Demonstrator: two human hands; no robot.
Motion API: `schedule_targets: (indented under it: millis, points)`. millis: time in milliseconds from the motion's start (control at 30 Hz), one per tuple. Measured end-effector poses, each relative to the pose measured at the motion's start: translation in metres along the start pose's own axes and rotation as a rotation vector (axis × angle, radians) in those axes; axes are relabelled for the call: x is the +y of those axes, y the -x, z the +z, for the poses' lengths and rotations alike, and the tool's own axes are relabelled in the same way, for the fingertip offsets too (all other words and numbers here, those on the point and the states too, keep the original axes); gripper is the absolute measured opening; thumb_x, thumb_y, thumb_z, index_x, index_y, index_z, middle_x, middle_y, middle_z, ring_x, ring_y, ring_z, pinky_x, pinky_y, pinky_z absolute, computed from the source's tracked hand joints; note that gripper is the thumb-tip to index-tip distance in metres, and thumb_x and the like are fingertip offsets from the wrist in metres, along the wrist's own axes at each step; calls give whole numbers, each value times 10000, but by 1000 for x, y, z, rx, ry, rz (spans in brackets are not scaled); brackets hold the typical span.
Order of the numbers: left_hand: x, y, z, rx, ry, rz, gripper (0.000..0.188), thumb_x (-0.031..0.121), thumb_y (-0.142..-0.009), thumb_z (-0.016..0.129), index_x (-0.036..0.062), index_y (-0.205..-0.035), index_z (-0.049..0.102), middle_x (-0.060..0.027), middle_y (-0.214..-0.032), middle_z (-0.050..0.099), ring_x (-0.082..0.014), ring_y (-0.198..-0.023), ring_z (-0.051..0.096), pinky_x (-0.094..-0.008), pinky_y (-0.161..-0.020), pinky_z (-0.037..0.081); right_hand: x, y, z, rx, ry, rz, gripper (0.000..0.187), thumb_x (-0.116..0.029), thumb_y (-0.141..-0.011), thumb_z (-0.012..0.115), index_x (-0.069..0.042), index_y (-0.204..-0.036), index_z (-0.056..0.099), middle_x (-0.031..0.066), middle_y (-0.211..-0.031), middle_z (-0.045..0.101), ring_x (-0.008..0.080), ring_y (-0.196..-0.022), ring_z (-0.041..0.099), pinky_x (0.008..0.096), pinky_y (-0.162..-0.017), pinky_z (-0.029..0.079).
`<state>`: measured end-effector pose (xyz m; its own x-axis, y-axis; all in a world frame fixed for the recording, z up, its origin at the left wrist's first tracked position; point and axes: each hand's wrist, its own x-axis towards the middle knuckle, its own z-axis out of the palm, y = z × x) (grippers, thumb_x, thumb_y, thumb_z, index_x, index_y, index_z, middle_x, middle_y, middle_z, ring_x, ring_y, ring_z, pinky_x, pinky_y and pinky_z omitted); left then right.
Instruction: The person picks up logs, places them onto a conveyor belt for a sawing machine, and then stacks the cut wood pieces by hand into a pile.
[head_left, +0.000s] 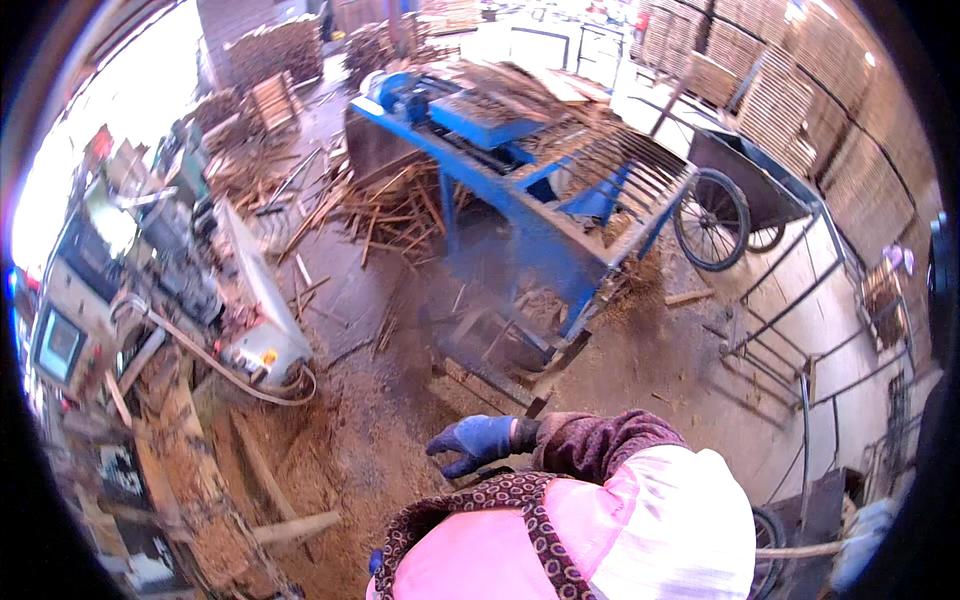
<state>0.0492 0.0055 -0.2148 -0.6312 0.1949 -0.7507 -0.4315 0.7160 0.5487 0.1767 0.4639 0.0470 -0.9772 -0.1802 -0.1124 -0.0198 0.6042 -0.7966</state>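
My right hand (475, 443), in a blue glove below a dark purple sleeve, reaches across in front of my body. Its fingers are apart and point to the left, and I see nothing held in them. Of my left hand (375, 562) only a small patch of blue glove shows at the edge of my pink clothing; its fingers are hidden. Ahead of the right hand, a dark metal frame (485, 385) lies low on the sawdust-covered floor. Beyond it stands a blue machine table (520, 200) with slats and wood pieces on top.
A two-wheeled cart (750, 175) and a metal rack frame (790, 290) stand at the right. Scrap sticks (400, 210) are heaped beneath the blue machine. On the left are a grey control box (265, 350) with a cable, a screen (60, 340) and rough boards (190, 460).
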Motion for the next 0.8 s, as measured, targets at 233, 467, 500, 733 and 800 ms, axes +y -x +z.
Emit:
schedule_targets:
  millis: [233, 467, 500, 733, 800]
  points:
    - [151, -39, 145, -169, -618, 267, 365, 395, -808, 615, 98, -1012, 563, -90, -977, 585, -211, -863, 597, -394, -699, 473, 102, 195, -45, 239, -54, 264, 616, -509, -819, 560, -58, -1233, 496, 204, -1142, 574, 364, -1053, 546, 427, -884, 437]
    - [437, 4, 380, -786, 518, 308, 333, 242, -896, 530, 36, -1156, 557, -96, -1055, 602, -225, -922, 594, -329, -818, 498, 183, 427, -109, 492, 48, 612, 588, -516, -805, 571, -92, -1212, 535, 226, -1052, 599, 373, -948, 585, 432, -820, 463]
    - [479, 22, 423, -723, 527, 410, 291, 188, -914, 517, 17, -1147, 554, -100, -1081, 590, -212, -940, 588, -309, -841, 492, 182, 454, -127, 592, 48, 652, 584, -516, -800, 571, -92, -1200, 543, 214, -1056, 604, 367, -959, 585, 429, -819, 468]
    - [627, 168, 644, -740, 292, 1113, 304, 64, -936, 445, -31, -1222, 488, -136, -1210, 531, -247, -1089, 546, -366, -949, 448, 208, 589, -161, 1103, -36, 905, 528, -428, -797, 617, -29, -1140, 576, 215, -1082, 602, 345, -988, 588, 390, -854, 464]
    - [655, 192, 693, -754, 280, 1140, 295, 39, -924, 463, -34, -1206, 503, -135, -1178, 553, -232, -1060, 563, -345, -936, 457, 213, 615, -172, 961, -211, 941, 554, -440, -793, 621, -26, -1156, 565, 210, -1099, 599, 341, -1001, 589, 388, -867, 461]
